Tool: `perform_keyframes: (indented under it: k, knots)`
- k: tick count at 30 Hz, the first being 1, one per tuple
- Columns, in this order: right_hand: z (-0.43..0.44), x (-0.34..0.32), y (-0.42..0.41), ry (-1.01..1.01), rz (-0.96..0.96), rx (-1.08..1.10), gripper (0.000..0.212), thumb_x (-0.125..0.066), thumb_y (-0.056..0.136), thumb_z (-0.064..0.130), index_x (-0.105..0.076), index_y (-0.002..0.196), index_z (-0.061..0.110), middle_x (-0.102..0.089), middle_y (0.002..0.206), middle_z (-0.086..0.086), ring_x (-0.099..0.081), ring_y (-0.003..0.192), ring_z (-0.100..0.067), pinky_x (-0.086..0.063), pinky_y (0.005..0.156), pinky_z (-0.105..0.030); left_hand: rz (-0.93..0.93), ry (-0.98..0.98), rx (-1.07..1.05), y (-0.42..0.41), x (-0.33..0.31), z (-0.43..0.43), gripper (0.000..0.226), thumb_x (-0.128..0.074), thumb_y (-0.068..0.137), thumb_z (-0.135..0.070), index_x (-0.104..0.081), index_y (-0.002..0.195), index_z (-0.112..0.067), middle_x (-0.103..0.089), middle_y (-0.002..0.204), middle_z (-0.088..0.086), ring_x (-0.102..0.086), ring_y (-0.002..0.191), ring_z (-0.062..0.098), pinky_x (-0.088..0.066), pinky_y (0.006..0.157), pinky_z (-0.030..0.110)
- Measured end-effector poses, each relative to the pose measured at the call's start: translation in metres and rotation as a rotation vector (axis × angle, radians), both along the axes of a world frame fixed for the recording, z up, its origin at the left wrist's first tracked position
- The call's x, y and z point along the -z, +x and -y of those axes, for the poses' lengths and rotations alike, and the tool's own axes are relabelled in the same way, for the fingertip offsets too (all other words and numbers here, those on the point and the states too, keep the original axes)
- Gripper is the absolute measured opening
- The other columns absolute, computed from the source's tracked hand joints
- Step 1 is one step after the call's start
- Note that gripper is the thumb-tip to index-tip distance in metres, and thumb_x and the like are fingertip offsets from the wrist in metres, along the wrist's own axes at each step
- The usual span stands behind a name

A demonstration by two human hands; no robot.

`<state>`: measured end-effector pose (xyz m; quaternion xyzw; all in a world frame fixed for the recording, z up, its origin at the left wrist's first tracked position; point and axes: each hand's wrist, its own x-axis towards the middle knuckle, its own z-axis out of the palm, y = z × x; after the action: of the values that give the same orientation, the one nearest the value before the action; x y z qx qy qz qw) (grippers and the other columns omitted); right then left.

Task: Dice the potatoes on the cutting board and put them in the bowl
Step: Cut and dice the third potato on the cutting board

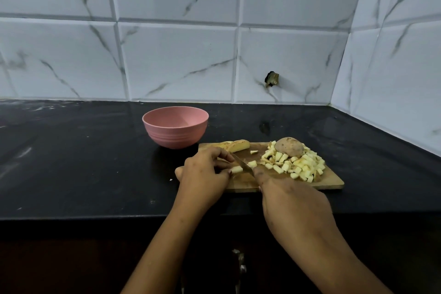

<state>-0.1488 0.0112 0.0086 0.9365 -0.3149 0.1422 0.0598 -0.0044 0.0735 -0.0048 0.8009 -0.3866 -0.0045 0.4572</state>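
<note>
Head view: right hand (pixel 293 203) with knife (pixel 243 163), left hand (pixel 202 174) on potato strip (pixel 237 169)

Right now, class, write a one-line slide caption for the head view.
Left hand holds a potato strip, right hand cuts it with a knife on the cutting board.

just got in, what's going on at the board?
A person is dicing potato on the cutting board. The left hand pinches a potato strip while the right hand grips the knife, blade down at that strip. A pile of dice sits on the board's right side with a whole potato against it; a cut potato piece lies at the far edge. The pink bowl beside the board shows no dice yet.
</note>
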Motion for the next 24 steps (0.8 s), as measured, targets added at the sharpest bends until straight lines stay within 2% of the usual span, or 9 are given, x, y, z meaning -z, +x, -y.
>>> perform_keyframes:
  k: [3,5,7,11,14,17,19,22,24]
  knots:
    - [-0.007,-0.009,-0.011,0.046,0.007,-0.062,0.045,-0.032,0.104,0.015,-0.024,0.148,0.024,-0.059,0.108,0.004,-0.045,0.079,-0.010,-0.028,0.051,-0.017,-0.009,-0.032,-0.018,0.000,0.000,0.001,0.022,-0.074,0.079,-0.018,-0.059,0.079,-0.035,-0.068,0.080,-0.020,-0.059,0.094,-0.005,-0.039,0.099,0.042]
    - [-0.011,-0.016,-0.015,0.056,-0.034,-0.093,0.044,-0.030,0.106,0.016,-0.023,0.148,0.024,-0.058,0.117,0.005,-0.055,0.093,-0.010,-0.037,0.064,-0.017,-0.018,-0.072,-0.019,0.000,0.001,0.003,0.026,-0.078,0.075,-0.018,-0.057,0.077,-0.033,-0.068,0.081,-0.017,-0.062,0.093,-0.001,-0.042,0.097,0.044]
    - [-0.013,-0.015,-0.011,0.049,-0.066,-0.080,0.047,-0.033,0.105,0.015,-0.020,0.149,0.023,-0.058,0.119,0.006,-0.058,0.104,-0.011,-0.041,0.075,-0.021,-0.023,-0.122,-0.014,0.000,0.004,0.003,0.031,-0.081,0.070,-0.017,-0.053,0.073,-0.032,-0.068,0.082,-0.014,-0.065,0.089,0.005,-0.046,0.092,0.046]
    - [-0.009,-0.004,0.005,0.090,-0.067,-0.073,0.065,-0.043,0.099,0.004,-0.011,0.153,0.019,-0.060,0.110,-0.001,-0.058,0.088,-0.016,-0.042,0.065,-0.029,-0.008,-0.150,-0.020,-0.001,0.005,0.004,0.035,-0.083,0.067,-0.016,-0.050,0.069,-0.029,-0.068,0.077,-0.014,-0.065,0.084,0.007,-0.048,0.089,0.045]
    - [-0.008,0.002,0.012,0.101,-0.056,-0.083,0.073,-0.047,0.096,0.002,-0.007,0.154,0.021,-0.060,0.106,-0.003,-0.061,0.090,-0.020,-0.044,0.063,-0.031,-0.001,-0.166,-0.017,0.000,0.006,0.003,0.037,-0.083,0.066,-0.016,-0.049,0.068,-0.030,-0.068,0.075,-0.015,-0.066,0.082,0.007,-0.048,0.087,0.047]
    - [-0.010,-0.001,0.014,0.084,-0.056,-0.025,0.077,-0.048,0.095,0.005,-0.003,0.153,0.026,-0.049,0.090,0.002,-0.051,0.084,-0.016,-0.040,0.062,-0.029,-0.011,-0.195,-0.006,-0.001,0.007,0.001,0.037,-0.083,0.067,-0.013,-0.050,0.069,-0.030,-0.069,0.075,-0.013,-0.067,0.078,0.006,-0.051,0.085,0.045]
    - [-0.005,0.000,0.010,0.094,-0.035,-0.006,0.076,-0.047,0.096,0.007,-0.003,0.153,0.030,-0.042,0.083,0.003,-0.045,0.079,-0.015,-0.036,0.056,-0.026,-0.029,-0.217,-0.006,-0.002,0.007,0.000,0.036,-0.081,0.068,-0.007,-0.051,0.070,-0.027,-0.068,0.075,-0.010,-0.067,0.072,0.004,-0.054,0.081,0.040]
    - [-0.002,0.003,0.000,0.072,0.056,-0.005,0.068,-0.044,0.099,0.015,-0.006,0.152,0.034,-0.052,0.089,0.006,-0.048,0.075,-0.011,-0.030,0.048,-0.021,-0.051,-0.237,-0.020,-0.002,0.007,0.000,0.033,-0.080,0.068,-0.003,-0.054,0.072,-0.021,-0.067,0.074,-0.007,-0.066,0.068,0.005,-0.057,0.074,0.036]
    - [-0.005,0.003,-0.004,0.069,0.088,-0.016,0.067,-0.045,0.100,0.019,-0.007,0.152,0.037,-0.057,0.098,0.006,-0.052,0.079,-0.011,-0.036,0.054,-0.021,-0.046,-0.241,-0.031,-0.002,0.007,0.002,0.033,-0.082,0.066,-0.004,-0.054,0.072,-0.021,-0.066,0.073,-0.006,-0.067,0.068,0.009,-0.057,0.073,0.038]
